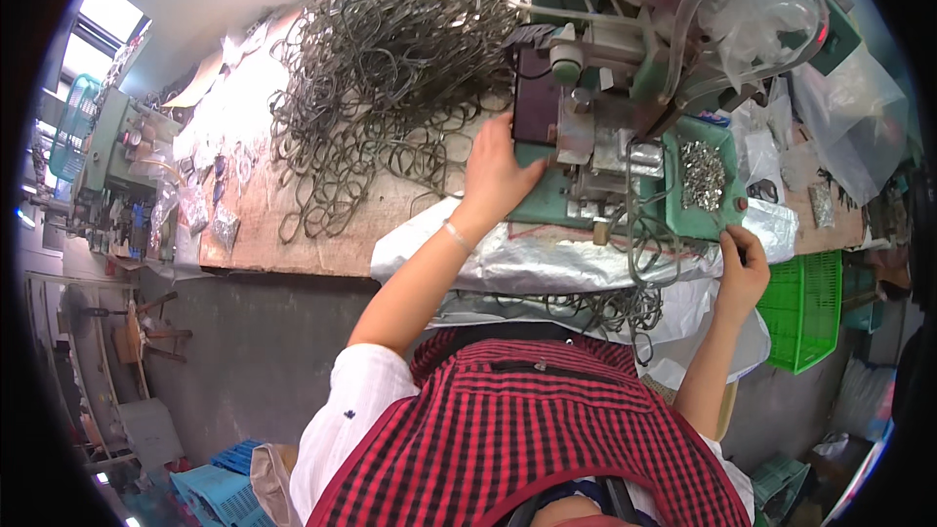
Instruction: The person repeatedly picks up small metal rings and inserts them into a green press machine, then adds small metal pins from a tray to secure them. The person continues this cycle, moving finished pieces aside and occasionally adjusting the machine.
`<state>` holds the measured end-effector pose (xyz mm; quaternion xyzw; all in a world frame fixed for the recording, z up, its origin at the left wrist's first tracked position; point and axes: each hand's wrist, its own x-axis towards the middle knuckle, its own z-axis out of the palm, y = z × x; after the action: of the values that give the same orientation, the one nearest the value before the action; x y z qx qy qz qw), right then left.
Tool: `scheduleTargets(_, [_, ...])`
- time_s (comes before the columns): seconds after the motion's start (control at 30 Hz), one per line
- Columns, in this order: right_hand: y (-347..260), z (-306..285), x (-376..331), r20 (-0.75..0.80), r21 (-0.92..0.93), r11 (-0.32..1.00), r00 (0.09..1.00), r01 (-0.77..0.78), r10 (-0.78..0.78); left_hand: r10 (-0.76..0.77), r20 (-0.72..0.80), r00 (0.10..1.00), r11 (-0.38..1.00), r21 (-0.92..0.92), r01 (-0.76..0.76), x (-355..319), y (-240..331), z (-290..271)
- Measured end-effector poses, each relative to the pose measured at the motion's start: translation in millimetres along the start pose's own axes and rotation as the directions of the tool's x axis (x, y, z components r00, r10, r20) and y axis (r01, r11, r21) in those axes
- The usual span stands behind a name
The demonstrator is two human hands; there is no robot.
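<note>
My left hand [496,173] rests at the left side of a green bench press machine [586,127], thumb apart from the fingers, nothing in its grasp. Its fingertips are by the edge of a dark, flat rectangular panel [533,98]. My right hand [744,271] is pinched closed by the near right corner of a green tray [688,223]; whatever it holds is too small to make out. Small shiny metal pieces [702,176] lie in that tray. Several metal loops [639,234] hang from the machine's front over the table edge.
A large tangled heap of metal loops [390,49] covers the table left of the machine. Silvery sheeting [429,246] drapes the front edge. A bright green crate [805,312] stands below at right. Clear plastic bags [849,102] lie at far right, and blue baskets [220,488] at lower left.
</note>
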<state>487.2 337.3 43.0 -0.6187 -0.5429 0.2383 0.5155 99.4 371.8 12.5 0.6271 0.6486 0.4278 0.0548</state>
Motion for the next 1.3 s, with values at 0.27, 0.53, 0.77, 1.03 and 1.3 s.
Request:
scheduleTargets(0.27, [-125.7, 89.7, 56.4, 0.251, 0.149, 0.951, 0.920, 0.272, -0.303, -0.036, -0.043, 0.998, 0.999, 0.009, 0.037, 11.1, 16.5, -30.3])
scheduleTargets(0.53, [-132.8, 114.4, 46.8, 0.251, 0.420, 0.907, 0.956, 0.034, -0.152, -0.052, 0.219, 0.974, 0.783, 0.614, -0.096, -37.3, -58.4, -123.1])
scheduleTargets(0.77, [-143.7, 128.1, 31.1, 0.343, 0.724, 0.653, 0.937, -0.222, -0.061, -0.063, -0.189, 0.980, 0.988, 0.130, 0.088, -11.1, -66.9, -129.1])
scheduleTargets(1.03, [-135.9, 97.9, -1.8, 0.082, 0.253, 0.898, 0.917, 0.361, -0.391, -0.097, 0.317, 0.944, 0.548, -0.775, 0.316, 5.4, 72.1, -152.6])
scheduleTargets(1.3, [-19.0, 44.5, 25.3, 0.071, -0.598, 0.732, 0.931, 0.327, -0.358, 0.053, 0.914, 0.401, 0.121, -0.405, 0.906, 14.5, 171.6, -83.2])
